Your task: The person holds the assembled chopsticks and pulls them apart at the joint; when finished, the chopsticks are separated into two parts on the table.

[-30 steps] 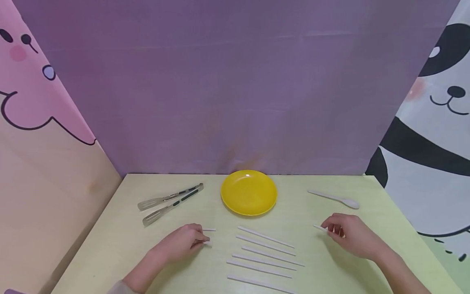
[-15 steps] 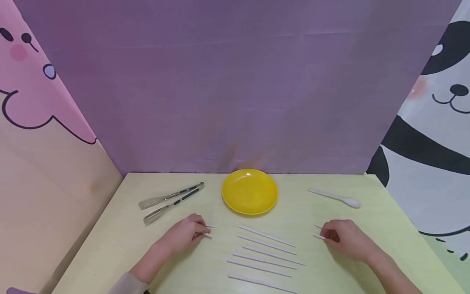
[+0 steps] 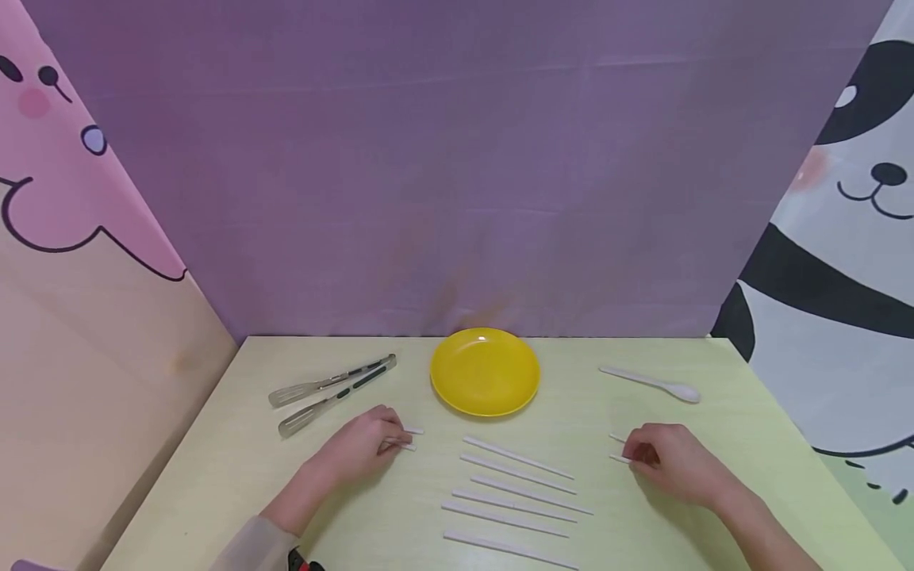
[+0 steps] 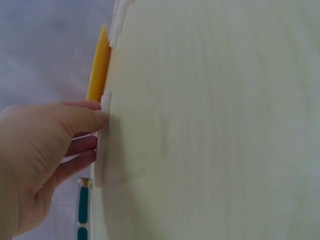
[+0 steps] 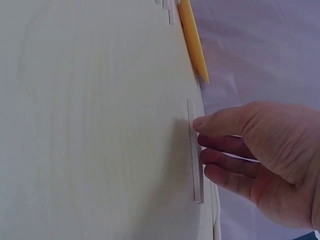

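Note:
On the left of the table, my left hand (image 3: 362, 448) pinches white chopsticks (image 4: 100, 167) between thumb and fingers. Two thick ends poke out past its fingertips in the head view. Over on the right, my right hand (image 3: 673, 460) has its thumb and fingers around a second pair of white chopsticks (image 5: 195, 170), which lie close side by side in the right wrist view. Their tips point toward the middle, and the rest is hidden by the hand in the head view. Between the hands lie several loose white chopsticks (image 3: 510, 502), roughly parallel and slightly slanted.
A yellow plate (image 3: 485, 373) sits at the table's back edge in the middle. Metal tongs (image 3: 314, 408) lie spread at the back left, just beyond the left hand. A white spoon (image 3: 653, 384) rests at the back right. Behind the table hangs a purple cloth (image 3: 457, 174).
My left hand has moved a little toward the plate with its chopsticks, whose ends are now nearer each other. My right hand has shifted slightly, and two chopstick tips show where one did.

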The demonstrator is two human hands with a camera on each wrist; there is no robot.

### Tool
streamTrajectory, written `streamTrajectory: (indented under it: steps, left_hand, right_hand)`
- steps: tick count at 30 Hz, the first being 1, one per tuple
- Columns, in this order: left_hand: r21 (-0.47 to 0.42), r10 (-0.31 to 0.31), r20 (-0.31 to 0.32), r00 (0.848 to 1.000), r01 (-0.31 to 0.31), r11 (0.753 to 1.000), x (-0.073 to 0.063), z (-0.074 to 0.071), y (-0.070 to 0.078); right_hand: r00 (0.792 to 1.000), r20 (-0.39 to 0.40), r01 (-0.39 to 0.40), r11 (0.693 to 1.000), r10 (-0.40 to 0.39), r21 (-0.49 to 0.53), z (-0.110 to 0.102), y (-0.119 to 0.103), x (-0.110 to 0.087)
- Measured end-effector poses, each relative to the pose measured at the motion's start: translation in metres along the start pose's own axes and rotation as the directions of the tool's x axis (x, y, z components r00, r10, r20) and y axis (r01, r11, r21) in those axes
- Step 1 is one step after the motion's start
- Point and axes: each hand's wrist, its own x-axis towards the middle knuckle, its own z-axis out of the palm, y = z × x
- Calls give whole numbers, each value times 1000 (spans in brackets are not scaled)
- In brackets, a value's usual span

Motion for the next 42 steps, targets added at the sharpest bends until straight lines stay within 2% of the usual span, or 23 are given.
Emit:
streamTrajectory:
  steps: [4,7,12,14,20,24,29,32,38,42]
  left_hand:
    - [-8,29,7,1000,-29,1000,10,-4,6]
    - [9,60,18,998,-60,998,22,-7,14]
    - [3,49,56,997,-49,999,43,-8,33]
    - [6,60,74,995,-61,998,52,-5,41]
    - [32,159,102,982,-163,986,75,9,65]
    - [14,164,124,979,-167,986,86,16,80]
    - [32,123,164,979,-129,991,95,27,93]
    - [55,124,172,977,-135,989,97,32,98]
    - [101,126,193,973,-147,984,98,40,100]
    - [104,95,193,977,-116,988,97,43,100]
  right_hand:
    - [999,-42,34,999,-34,0,-2,-3,5]
    - [998,-36,46,999,-45,9,-3,-7,10]
    - [996,-33,83,996,-82,28,-4,-20,21]
    - [994,-33,102,994,-101,45,-4,-27,25]
    - [991,21,130,986,-133,107,-3,-54,42]
    - [987,47,146,979,-154,141,2,-69,53]
    - [980,75,169,971,-183,167,18,-82,62]
    - [976,99,177,968,-196,179,31,-87,66]
    - [971,144,170,973,-193,155,47,-91,69]
    - [971,148,170,977,-188,126,51,-93,71]
